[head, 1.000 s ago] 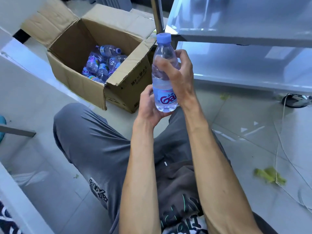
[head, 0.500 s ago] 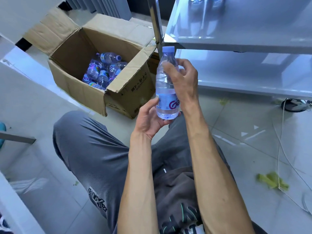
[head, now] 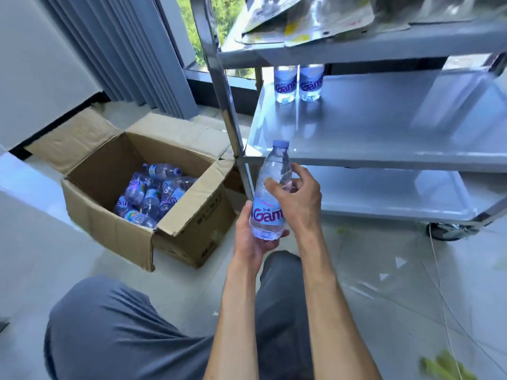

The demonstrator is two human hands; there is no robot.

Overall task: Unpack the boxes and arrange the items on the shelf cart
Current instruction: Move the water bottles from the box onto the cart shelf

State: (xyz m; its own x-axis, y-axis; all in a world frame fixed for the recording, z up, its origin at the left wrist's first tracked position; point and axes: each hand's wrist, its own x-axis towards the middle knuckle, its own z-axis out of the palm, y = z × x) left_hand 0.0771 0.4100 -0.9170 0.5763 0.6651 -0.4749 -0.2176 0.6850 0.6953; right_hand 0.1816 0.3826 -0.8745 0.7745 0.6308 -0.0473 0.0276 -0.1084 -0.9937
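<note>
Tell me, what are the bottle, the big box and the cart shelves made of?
The bottle looks like clear plastic, see-through with a printed label. The box looks like brown cardboard, matte, with creased flaps. The cart shelves seem to be shiny metal, probably steel, since they mirror the bottles.

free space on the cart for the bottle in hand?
Middle shelf is bare right of and in front of the two standing bottles. Bottom shelf shows bare too. Top shelf is crowded with flat packets.

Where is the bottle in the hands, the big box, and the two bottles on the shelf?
Clear plastic water bottle (head: pixel 267 215), head view, on its label.
Brown cardboard box (head: pixel 109 229), head view, front wall.
Two standing water bottles (head: pixel 285 85), head view, left one's label.
</note>
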